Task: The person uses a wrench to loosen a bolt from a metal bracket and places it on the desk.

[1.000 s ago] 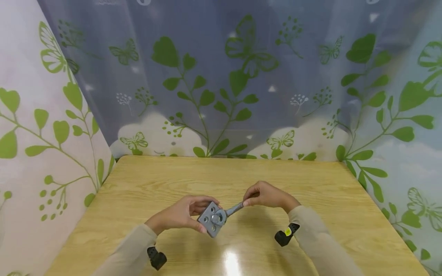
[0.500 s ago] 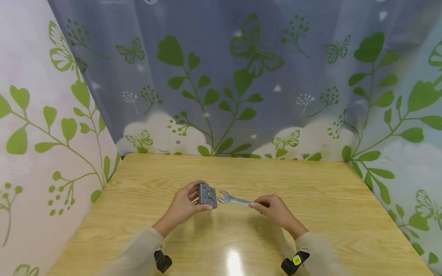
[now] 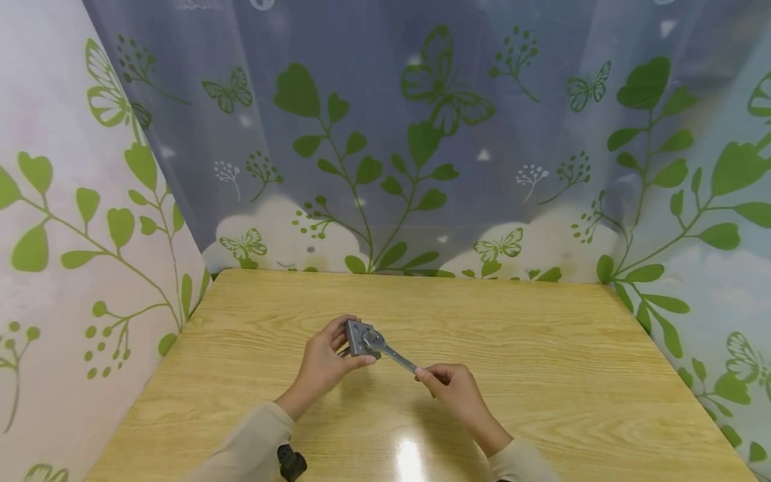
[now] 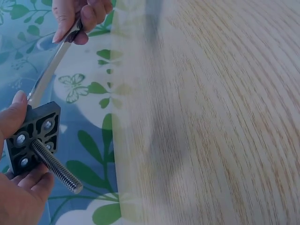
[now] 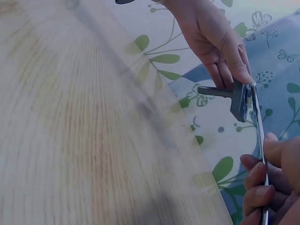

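Observation:
My left hand (image 3: 325, 358) grips a square grey plate (image 3: 357, 338) by its edges, thumb on the near side and fingers behind. A threaded bolt (image 4: 56, 166) runs through the middle of the plate and sticks out of its back, as the left wrist view shows. Several small holes surround the bolt. The right hand (image 3: 454, 395) pinches a silver open-end wrench (image 3: 399, 358) by the end of its handle. The wrench's jaws lie over the bolt head at the plate's front face. In the right wrist view the wrench (image 5: 258, 122) appears edge-on, close against that face.
Both hands are held above a light wooden table (image 3: 542, 348). Beyond its far edge hangs a curtain (image 3: 373, 134) printed with leaves and butterflies, and similar printed cloth stands at both sides. A black wrist camera (image 3: 292, 463) sits on the left sleeve.
Half a second ago the wrench was apart from the plate; now its jaws are over the bolt head. The right hand has moved nearer the body and left, tilting the wrench handle downward.

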A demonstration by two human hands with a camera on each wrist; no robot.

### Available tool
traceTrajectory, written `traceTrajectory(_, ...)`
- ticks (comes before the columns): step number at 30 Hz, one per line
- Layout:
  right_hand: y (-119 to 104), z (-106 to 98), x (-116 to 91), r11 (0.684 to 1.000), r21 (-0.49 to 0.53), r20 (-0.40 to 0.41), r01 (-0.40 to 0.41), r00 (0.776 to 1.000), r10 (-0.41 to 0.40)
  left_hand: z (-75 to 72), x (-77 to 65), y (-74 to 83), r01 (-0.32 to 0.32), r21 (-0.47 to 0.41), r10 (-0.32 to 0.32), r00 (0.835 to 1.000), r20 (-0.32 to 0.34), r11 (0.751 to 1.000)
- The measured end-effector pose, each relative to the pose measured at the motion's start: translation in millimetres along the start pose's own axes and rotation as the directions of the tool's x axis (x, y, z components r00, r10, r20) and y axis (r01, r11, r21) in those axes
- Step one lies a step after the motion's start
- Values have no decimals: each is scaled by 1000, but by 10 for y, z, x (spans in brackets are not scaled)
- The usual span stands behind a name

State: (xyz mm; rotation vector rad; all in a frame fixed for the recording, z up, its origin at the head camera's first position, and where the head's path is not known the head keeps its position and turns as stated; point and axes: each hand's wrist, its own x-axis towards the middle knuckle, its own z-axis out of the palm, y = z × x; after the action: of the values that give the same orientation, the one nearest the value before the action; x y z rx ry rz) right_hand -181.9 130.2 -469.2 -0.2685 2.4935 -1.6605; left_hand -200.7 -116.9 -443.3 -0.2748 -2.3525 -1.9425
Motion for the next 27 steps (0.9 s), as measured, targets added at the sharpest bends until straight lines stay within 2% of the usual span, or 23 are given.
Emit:
traceTrajectory(8, -20, 87, -58, 999, 29, 5, -24, 1000, 24, 15, -22, -13, -43, 12, 43, 999, -3, 999)
traceTrajectory(13, 2, 121, -71, 998, 59, 1, 37, 999, -37, 31, -27, -17, -101, 45, 101, 995, 6, 994)
traceTrajectory(17, 13, 131, -92, 996, 83, 25, 41, 999, -43, 28, -31, 3, -121, 90, 120, 993, 11, 989)
traceTrajectory(22, 14, 117, -94, 995, 97, 68, -11, 998, 4, -4, -28, 39, -138, 109, 132, 989, 67, 984)
traceTrajectory(27, 29, 45, -41, 996, 79, 76, -47, 996, 41, -87, -9, 55, -138, 56, 126, 975, 184, 989)
